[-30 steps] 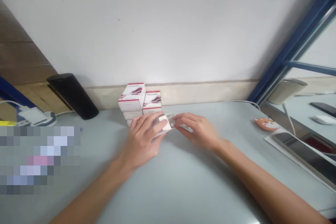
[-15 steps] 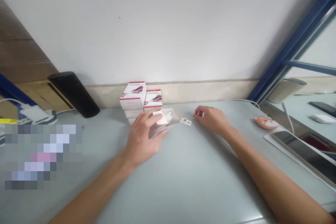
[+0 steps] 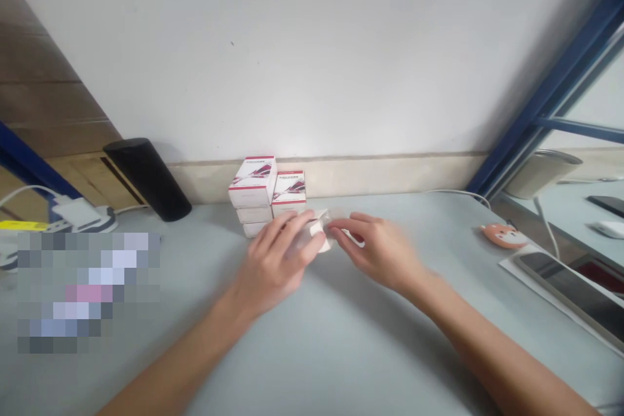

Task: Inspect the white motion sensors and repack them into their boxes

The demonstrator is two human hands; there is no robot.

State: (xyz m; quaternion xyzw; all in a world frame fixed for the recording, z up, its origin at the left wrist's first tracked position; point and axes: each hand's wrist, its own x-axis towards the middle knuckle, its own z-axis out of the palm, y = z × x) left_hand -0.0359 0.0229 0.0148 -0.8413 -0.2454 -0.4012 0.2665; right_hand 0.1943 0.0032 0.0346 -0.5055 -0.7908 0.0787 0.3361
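head cam has the left hand point(image 3: 275, 253) wrapped around a small white item in clear packaging point(image 3: 316, 228) over the worktop point(image 3: 312, 344), with the right hand point(image 3: 385, 248) pinching at its right end, though i can't tell exactly what those fingertips have. it's all just in front of the stacked red-and-white boxes point(image 3: 252, 185), with a black cylinder point(image 3: 151, 179) off to the left.

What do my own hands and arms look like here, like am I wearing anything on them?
Your left hand and right hand are both bare, with no gloves. The left forearm and right forearm show no sleeves, watch or bracelet as far as the picture reaches. No ring can be made out, though the fingers are slightly blurred.
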